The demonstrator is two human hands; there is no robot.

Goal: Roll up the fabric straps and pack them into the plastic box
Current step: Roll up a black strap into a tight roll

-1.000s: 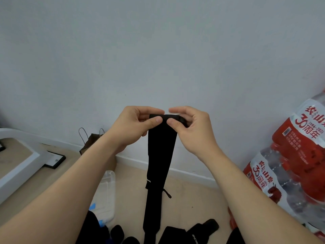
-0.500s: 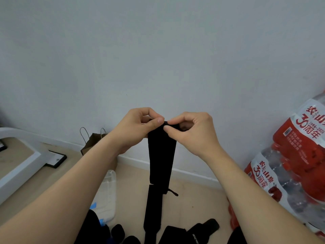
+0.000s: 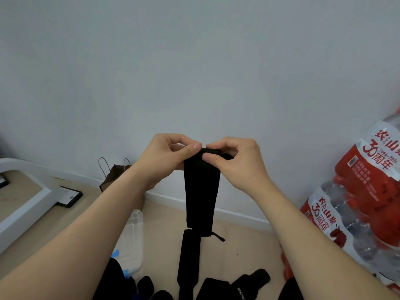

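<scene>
Slippage looms: left hand and right hand pinch the strap at its loose roll (long tail dangling).

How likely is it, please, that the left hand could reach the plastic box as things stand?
Probably not yet: the left hand and right hand pinch the strap at its top. Otherwise the path looks free: the plastic box lies below the left forearm.

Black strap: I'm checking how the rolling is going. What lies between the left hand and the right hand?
In the head view, the rolled top end of the black strap lies between the left hand and the right hand; both pinch it.
</scene>
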